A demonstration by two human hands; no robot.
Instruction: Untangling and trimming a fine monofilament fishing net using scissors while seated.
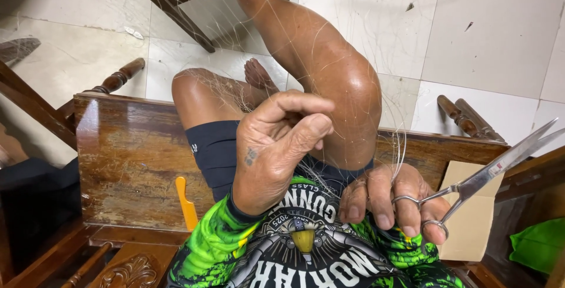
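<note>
Bare-legged person in a bright printed shirt

Long neon-green and black sleeves, a metallic emblem print across the chest, dark navy shorts, bare feet; a small dark tattoo marks the back of the left hand [268, 152].

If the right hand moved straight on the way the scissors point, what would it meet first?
Probably nothing near: the right hand holds scissors pointing up-right over the bench edge toward the tiled floor. Depth is unclear.

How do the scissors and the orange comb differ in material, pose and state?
The scissors look like shiny metal; the comb is orange, probably plastic. The scissors are held in the right hand, blades nearly closed, pointing up and right; the comb lies untouched on the wooden bench. Both are slim hand tools.
</note>
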